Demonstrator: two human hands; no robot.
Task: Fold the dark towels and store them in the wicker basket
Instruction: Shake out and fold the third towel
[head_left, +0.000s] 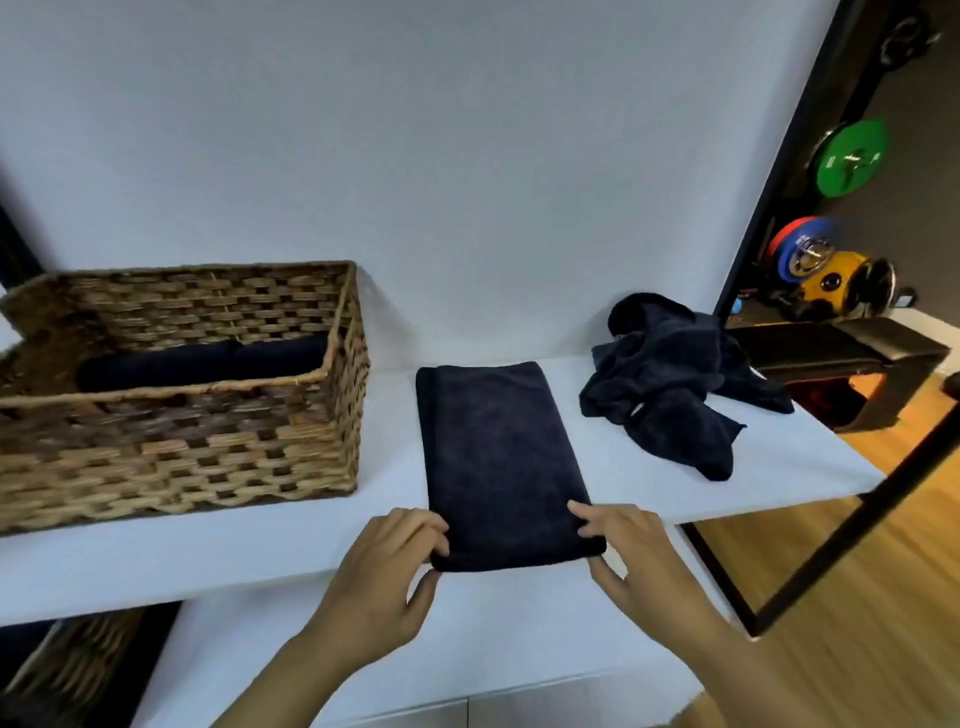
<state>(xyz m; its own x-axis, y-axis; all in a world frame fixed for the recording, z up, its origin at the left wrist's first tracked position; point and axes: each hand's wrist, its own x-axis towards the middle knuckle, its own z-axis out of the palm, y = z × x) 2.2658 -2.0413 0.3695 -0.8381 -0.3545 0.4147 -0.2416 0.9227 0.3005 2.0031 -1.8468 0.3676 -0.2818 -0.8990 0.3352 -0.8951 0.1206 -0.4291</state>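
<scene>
A dark towel (501, 457), folded into a long narrow strip, lies on the white shelf (291, 540) in front of me. My left hand (389, 566) pinches its near left corner between fingers and thumb. My right hand (631, 556) pinches the near right corner the same way. The wicker basket (208, 441) stands to the left on the shelf, with two rolled dark towels (208, 361) lying inside along its back. A crumpled pile of dark towels (675, 384) sits at the right end of the shelf.
A white wall rises behind the shelf. A black metal frame (779, 208) borders the right side. Beyond it are coloured weight plates (849, 161), a black bench (852, 358) and wooden floor. Another wicker basket (67, 670) shows below the shelf at lower left.
</scene>
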